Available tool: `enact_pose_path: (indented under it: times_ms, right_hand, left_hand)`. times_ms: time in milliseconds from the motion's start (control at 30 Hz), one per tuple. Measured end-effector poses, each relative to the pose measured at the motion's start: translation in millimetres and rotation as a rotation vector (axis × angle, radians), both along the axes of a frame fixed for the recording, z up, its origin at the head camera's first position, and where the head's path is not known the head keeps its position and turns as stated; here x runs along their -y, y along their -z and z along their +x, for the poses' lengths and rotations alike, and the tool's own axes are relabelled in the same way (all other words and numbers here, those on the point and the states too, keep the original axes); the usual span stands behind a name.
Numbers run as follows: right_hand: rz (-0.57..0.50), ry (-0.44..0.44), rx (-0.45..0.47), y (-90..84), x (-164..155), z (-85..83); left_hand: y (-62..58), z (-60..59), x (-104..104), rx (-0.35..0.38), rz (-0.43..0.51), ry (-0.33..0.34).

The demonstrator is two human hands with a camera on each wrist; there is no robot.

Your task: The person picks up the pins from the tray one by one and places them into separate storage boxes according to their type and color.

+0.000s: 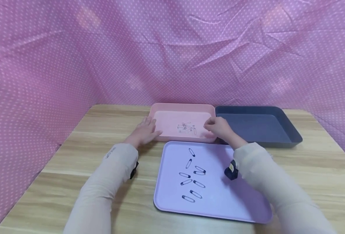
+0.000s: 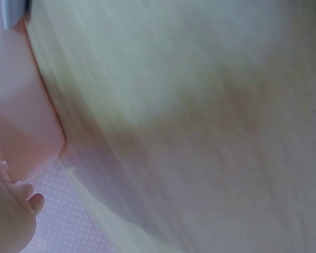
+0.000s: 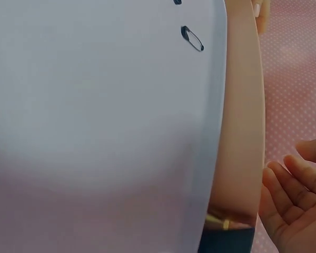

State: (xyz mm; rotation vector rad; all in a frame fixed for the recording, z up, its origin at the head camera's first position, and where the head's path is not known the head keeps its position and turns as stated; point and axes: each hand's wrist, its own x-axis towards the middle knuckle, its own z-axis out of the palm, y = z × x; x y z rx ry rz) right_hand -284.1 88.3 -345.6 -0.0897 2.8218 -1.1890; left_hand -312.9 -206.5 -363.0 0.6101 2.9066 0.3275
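Shows 1 left hand (image 2: 10,216) at lower left, beside the end of a pink tray (image 2: 26,100), with contact unclear. Includes a wood-grained tabletop (image 2: 174,110), blurred and partly shadowed, across centre and right. Includes polka-dotted cloth (image 2: 66,205) at bottom and a pale grey edge (image 2: 12,13) at top left.

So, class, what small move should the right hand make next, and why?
Probably ease the right hand leftward to the loose safety pins in the pink tray. It is poised just right of that cluster, while the left hand is at the tray's left edge, perhaps to steady it. Whether the right fingers already hold a pin, I cannot tell.
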Motion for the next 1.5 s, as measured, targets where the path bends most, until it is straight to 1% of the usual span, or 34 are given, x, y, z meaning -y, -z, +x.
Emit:
enact_pose_path:
  times_ms: [100, 167, 267, 433, 567, 700, 767, 900, 1033, 1133, 1233, 1333, 1500]
  right_hand:
    - [0.004, -0.011, -0.034, -2.4, -10.6, 4.6]
    - [0.006, -0.014, -0.058, -3.0, -18.5, 7.6]
    - [0.019, -0.011, -0.086, -3.9, -31.1, 13.3]
    - [0.030, 0.008, -0.118, -6.7, -52.6, 25.6]
    - [0.033, 0.032, -0.142, -8.8, -68.5, 34.4]
    - [0.042, 0.061, -0.158, -8.9, -83.7, 41.7]
    - [0.051, 0.073, -0.158, -8.9, -91.0, 45.7]
    - [0.071, 0.086, -0.161, -8.6, -105.5, 54.3]
    - [0.100, 0.098, -0.163, -5.7, -120.9, 61.0]
    - [0.139, 0.097, -0.161, -3.7, -131.7, 64.9]
    - [0.186, 0.090, -0.131, -1.8, -142.4, 67.8]
    - [0.234, 0.095, -0.101, 0.5, -153.1, 69.7]
    - [0.260, 0.108, -0.072, 5.6, -169.6, 70.8]
  left_hand:
    - [-4.3, 2.0, -1.7, 0.017, -0.001, -0.004]
    - [-7.0, 2.8, -2.5, 0.016, -0.008, 0.004]
    - [-11.3, 4.5, -3.5, -0.001, -0.015, 0.022]
    - [-18.5, 8.2, -6.0, -0.036, 0.013, 0.045]
    - [-22.2, 11.9, -8.5, -0.069, 0.069, 0.063]
    - [-22.8, 16.7, -11.3, -0.106, 0.184, 0.111]
    - [-22.4, 20.0, -13.7, -0.120, 0.243, 0.144]
    - [-22.4, 29.0, -20.9, -0.114, 0.331, 0.192]
    - [-23.6, 38.5, -29.2, -0.105, 0.363, 0.210]
    - [-24.6, 44.4, -35.8, -0.095, 0.370, 0.223]
    - [-24.2, 48.7, -42.8, -0.085, 0.373, 0.244]
    - [-22.8, 51.9, -49.0, -0.074, 0.384, 0.270]
    - [-18.6, 54.3, -57.6, -0.046, 0.419, 0.318]
